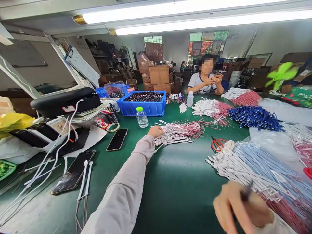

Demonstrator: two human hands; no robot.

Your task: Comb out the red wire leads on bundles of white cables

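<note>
Right hand: closed on dark pen, blurred, just over blue-wire bundle.
Left hand: resting on red-wire bundle; grip cannot be told.
Scissors: right of red-wire bundle.
Phone: left of red-wire bundle.
Bottle: beyond it, leftward.

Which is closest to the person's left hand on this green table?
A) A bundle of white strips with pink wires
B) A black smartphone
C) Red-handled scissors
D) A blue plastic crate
A. The left hand sits right at the near end of the bundle of white strips with pink wires, with the others farther away.
</note>
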